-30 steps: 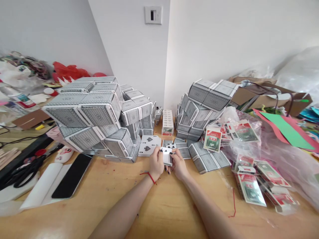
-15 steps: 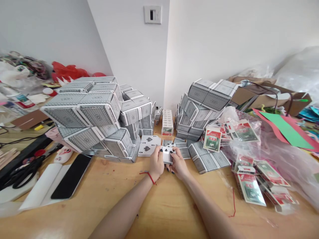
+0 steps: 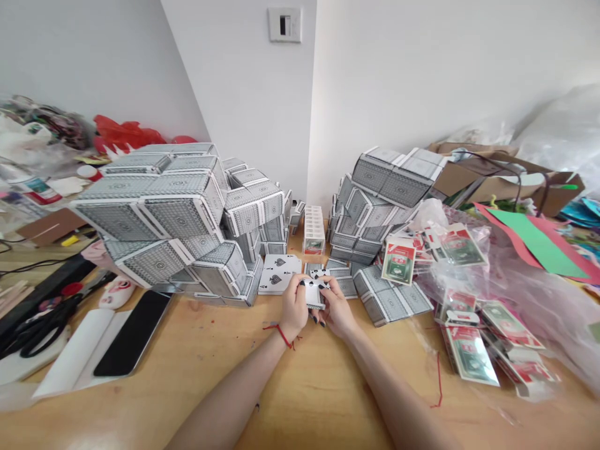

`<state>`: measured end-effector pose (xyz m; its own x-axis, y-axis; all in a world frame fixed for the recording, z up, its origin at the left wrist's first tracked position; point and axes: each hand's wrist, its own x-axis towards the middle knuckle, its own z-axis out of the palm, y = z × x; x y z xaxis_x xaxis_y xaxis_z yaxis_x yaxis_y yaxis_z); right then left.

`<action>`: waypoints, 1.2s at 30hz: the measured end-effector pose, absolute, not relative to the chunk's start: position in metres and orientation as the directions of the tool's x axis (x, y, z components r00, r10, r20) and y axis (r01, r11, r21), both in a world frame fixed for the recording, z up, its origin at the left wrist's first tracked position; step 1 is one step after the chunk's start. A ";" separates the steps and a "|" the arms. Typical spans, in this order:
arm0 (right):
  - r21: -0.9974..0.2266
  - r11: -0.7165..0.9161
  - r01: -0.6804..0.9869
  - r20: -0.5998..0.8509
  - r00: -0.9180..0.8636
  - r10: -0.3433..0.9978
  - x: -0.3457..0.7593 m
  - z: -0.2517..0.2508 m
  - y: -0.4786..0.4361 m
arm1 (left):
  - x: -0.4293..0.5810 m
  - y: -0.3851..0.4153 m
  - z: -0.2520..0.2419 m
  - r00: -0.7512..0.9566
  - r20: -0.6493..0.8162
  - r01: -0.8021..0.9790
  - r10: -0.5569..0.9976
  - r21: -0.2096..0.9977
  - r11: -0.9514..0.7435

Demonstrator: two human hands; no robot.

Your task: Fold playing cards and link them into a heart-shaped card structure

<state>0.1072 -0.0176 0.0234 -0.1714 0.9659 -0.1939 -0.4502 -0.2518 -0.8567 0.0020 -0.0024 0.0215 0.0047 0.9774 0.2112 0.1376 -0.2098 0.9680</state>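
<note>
Between both hands I hold a playing card [image 3: 315,297] with spade marks, its edge bent down toward me. My left hand [image 3: 295,307] is closed on its left side, a red string round the wrist. My right hand [image 3: 336,307] pinches the right side, fingers curled underneath. Just behind the left hand lie ace of spades cards [image 3: 278,274]. More cards [image 3: 320,273] lie behind the held one, partly hidden by my fingers. A stack of card decks in a clear wrap [image 3: 314,231] stands beyond.
Tall piles of folded-card blocks rise at left [image 3: 180,206] and right [image 3: 375,206]. A phone [image 3: 134,334] and scissors [image 3: 51,319] lie left. At right are red-green card boxes [image 3: 471,355], plastic wrap and a red string [image 3: 439,378] on the wooden table [image 3: 309,400].
The card in my hands has tilted and its near edge now folds downward. Both hands stay in nearly the same place. The view has shifted slightly.
</note>
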 end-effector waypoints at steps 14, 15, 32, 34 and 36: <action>-0.787 -0.405 -0.466 -0.210 -0.414 0.886 0.115 0.021 -0.016 | -0.007 -0.007 0.028 0.103 0.169 0.013 0.980 0.985 -0.171; -0.800 -0.408 -0.440 -0.217 -0.421 0.880 0.116 0.021 -0.016 | -0.008 -0.007 0.029 0.116 0.187 0.038 0.975 0.981 -0.193; -0.932 -0.138 -0.334 -0.090 -0.156 0.984 0.123 0.020 -0.014 | -0.004 0.000 0.024 0.087 0.449 0.316 0.889 0.834 -0.452; -0.948 -0.119 -0.296 -0.075 -0.157 0.985 0.124 0.020 -0.014 | -0.003 -0.001 0.023 0.093 0.462 0.309 0.882 0.829 -0.467; -0.960 -0.117 -0.256 -0.072 -0.177 0.982 0.124 0.019 -0.014 | -0.003 0.000 0.022 0.104 0.456 0.301 0.884 0.832 -0.465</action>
<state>0.1244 -0.0140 0.0194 -0.1766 0.9816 -0.0722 -0.2562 -0.1166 -0.9596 -0.0028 -0.0004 0.0220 0.1044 0.8837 0.4562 0.3014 -0.4653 0.8323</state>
